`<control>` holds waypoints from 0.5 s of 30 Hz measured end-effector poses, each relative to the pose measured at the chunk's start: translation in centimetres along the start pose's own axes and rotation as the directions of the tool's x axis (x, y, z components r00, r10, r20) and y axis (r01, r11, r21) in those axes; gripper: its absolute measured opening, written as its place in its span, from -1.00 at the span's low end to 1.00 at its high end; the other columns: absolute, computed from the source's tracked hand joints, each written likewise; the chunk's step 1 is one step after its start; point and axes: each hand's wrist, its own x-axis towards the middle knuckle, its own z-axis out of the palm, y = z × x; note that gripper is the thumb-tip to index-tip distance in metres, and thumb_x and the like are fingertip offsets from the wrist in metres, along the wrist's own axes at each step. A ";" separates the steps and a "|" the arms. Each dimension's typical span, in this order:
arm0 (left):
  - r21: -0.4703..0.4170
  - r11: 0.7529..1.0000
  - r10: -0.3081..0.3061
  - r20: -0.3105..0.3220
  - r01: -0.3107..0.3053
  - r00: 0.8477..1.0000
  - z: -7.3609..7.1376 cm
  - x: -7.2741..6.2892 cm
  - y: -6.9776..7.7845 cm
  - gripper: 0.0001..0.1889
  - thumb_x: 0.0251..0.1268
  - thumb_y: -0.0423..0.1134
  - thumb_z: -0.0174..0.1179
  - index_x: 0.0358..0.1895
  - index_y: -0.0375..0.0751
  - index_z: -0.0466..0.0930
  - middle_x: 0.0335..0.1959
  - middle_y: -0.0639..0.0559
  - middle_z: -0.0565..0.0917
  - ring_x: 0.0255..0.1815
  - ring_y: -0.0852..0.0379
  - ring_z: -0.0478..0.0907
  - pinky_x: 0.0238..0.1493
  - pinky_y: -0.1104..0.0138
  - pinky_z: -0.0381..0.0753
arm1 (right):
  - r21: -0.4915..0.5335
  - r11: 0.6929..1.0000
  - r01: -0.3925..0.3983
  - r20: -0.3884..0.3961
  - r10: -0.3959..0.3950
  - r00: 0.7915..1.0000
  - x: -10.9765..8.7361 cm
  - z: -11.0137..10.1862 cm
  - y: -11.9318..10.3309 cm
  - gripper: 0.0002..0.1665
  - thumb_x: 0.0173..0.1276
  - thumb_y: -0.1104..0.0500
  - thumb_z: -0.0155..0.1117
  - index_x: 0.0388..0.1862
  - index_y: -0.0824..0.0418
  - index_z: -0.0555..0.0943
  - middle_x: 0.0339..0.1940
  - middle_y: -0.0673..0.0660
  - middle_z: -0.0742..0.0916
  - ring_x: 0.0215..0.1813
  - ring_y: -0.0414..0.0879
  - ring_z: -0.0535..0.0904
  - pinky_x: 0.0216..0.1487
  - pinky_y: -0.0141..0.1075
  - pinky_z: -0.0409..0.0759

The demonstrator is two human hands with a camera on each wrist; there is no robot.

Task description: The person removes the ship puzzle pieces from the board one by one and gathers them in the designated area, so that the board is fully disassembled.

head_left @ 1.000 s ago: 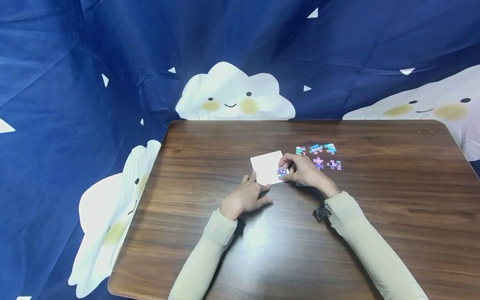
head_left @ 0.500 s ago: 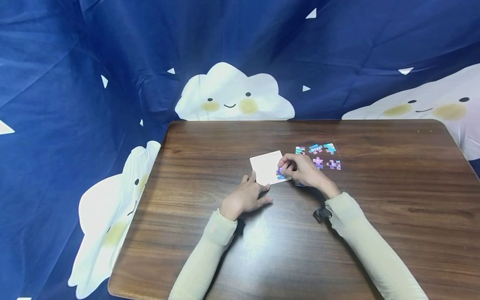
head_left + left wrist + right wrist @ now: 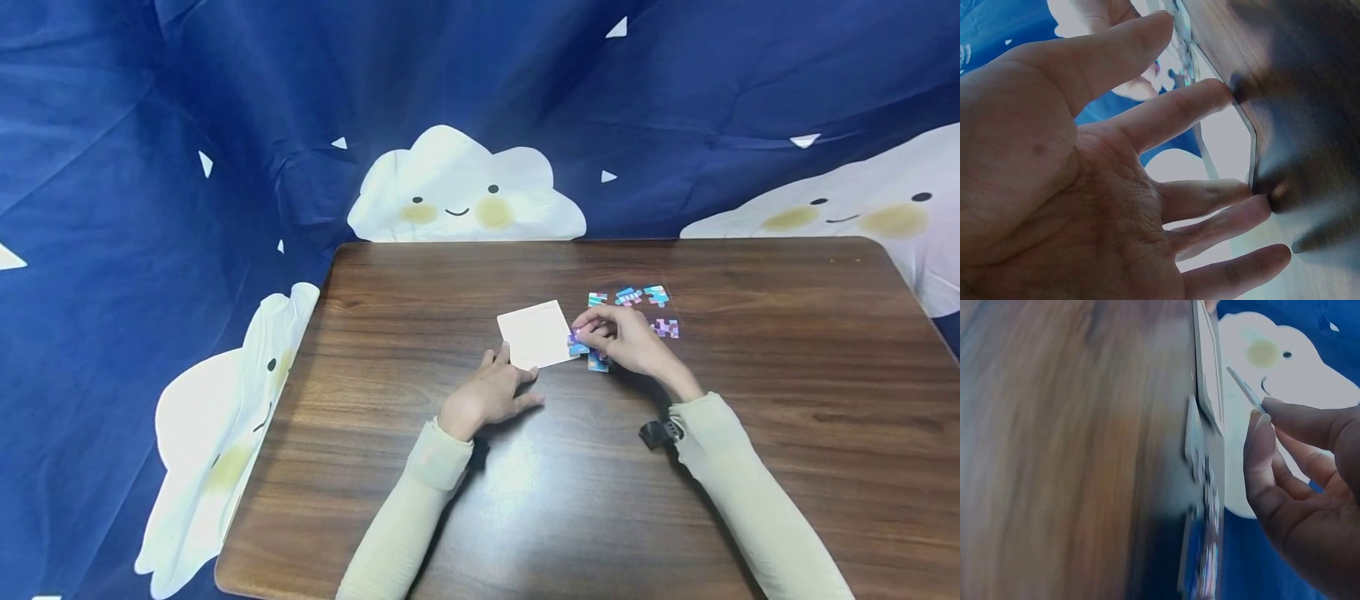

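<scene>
My right hand pinches a thin puzzle piece between thumb and forefinger. That piece is purple and blue in the head view and overlaps the right edge of a white board. In the right wrist view it is held up off the table. My left hand lies at the board's lower left edge, fingers spread and mostly straight. Its index fingertip is right at the board's edge. A blue piece lies below my right fingers, partly hidden by them.
More colourful puzzle pieces lie beyond and right of my right hand: one at the left, a striped one, a blue one and a purple one. A brown wooden table bears everything. A blue cloud-print curtain hangs behind.
My right hand has moved right with the pinched puzzle piece, from over the white board to its right edge. My left hand has stayed in place.
</scene>
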 end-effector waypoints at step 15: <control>0.016 1.000 0.001 0.002 -0.001 1.000 0.1 0.0 0.1 -0.41 0.54 0.19 0.14 0.51 0.08 0.47 0.69 -0.41 0.05 0.62 -0.36 0.17 0.53 -0.16 0.40 | -0.024 0.995 -0.099 -0.088 0.097 0.991 -3.5 -4.0 2.8 -0.79 0.45 0.20 0.40 0.00 0.25 0.73 -0.13 0.27 0.79 -0.25 -0.27 0.68 -0.30 -0.42 0.67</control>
